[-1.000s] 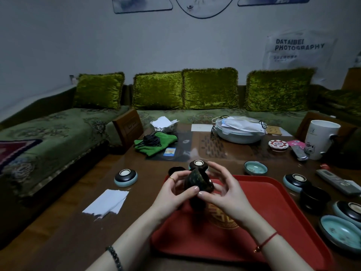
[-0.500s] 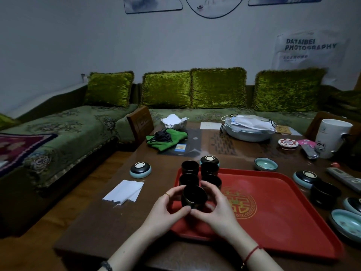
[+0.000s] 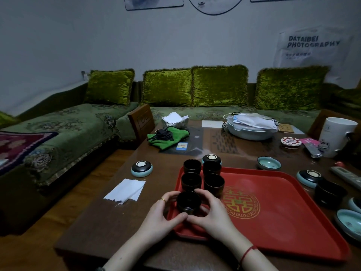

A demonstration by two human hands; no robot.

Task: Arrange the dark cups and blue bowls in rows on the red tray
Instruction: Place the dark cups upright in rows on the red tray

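Two grips, left hand [image 3: 162,214] and right hand [image 3: 214,215], clasp an upright glossy dark cup [image 3: 188,201], four matching cups [image 3: 214,183] standing just beyond on the red plastic tray [image 3: 283,222].

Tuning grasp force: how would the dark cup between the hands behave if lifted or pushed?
The dark cup looks glazed and rigid, so probably brittle. Its sheen suggests a slippery wall; left hand and right hand both wrap it. Squat on the red tray, it should slide, not tip.
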